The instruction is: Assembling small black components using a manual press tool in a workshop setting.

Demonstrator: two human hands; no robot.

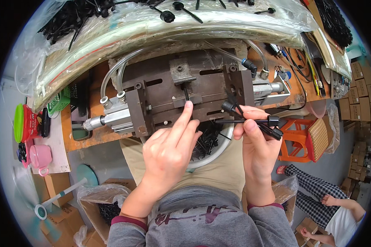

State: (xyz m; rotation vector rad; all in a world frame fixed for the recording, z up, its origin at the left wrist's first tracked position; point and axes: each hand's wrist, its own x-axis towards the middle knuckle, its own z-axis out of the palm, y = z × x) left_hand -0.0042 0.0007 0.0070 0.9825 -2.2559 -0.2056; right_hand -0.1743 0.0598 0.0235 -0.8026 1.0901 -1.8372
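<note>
My left hand reaches over the middle of a dark metal clamping fixture. Its index finger is stretched out, the tip touching a slim black plastic stem that sticks out below a small metal block. What lies under the other fingers is hidden. To the right, my right hand is closed around several black plastic stems with capped ends, which point in different directions. Below the fixture, partly behind my left hand, a round white tub on my lap holds many similar black pieces.
Air cylinders with clear hoses flank the fixture. Plastic-covered stock with loose black stems runs along the back. An orange stool and another person are at right; a fan and cartons at left.
</note>
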